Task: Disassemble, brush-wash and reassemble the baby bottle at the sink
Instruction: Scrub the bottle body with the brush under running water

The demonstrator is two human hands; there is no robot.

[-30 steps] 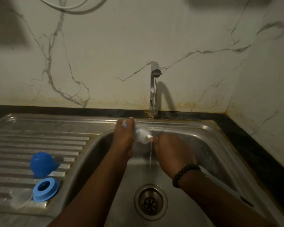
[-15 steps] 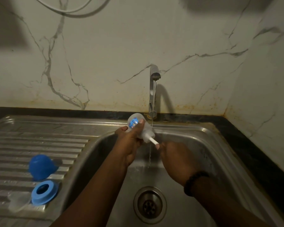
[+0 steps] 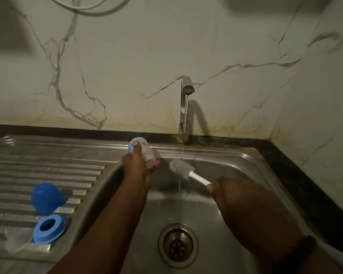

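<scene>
My left hand point(image 3: 136, 165) grips the clear baby bottle point(image 3: 145, 152) over the sink's left rim, lying tilted with its open mouth facing right. My right hand point(image 3: 236, 194) holds the white handle of the bottle brush point(image 3: 181, 168). The grey brush head is fully out of the bottle, a short gap to the right of its mouth, under the thin stream of water. On the drainboard at the left lie the blue cap point(image 3: 45, 197), the blue collar ring point(image 3: 49, 229) and a clear teat point(image 3: 16, 245).
The tap point(image 3: 185, 107) runs a thin stream into the steel sink point(image 3: 255, 165); the drain point(image 3: 178, 246) is open below. The ribbed drainboard point(image 3: 38, 171) stretches left. A marble wall stands close behind and at the right.
My right hand has drawn the brush out of the bottle to the right; the brush head is now exposed. My left hand has shifted the bottle slightly left.
</scene>
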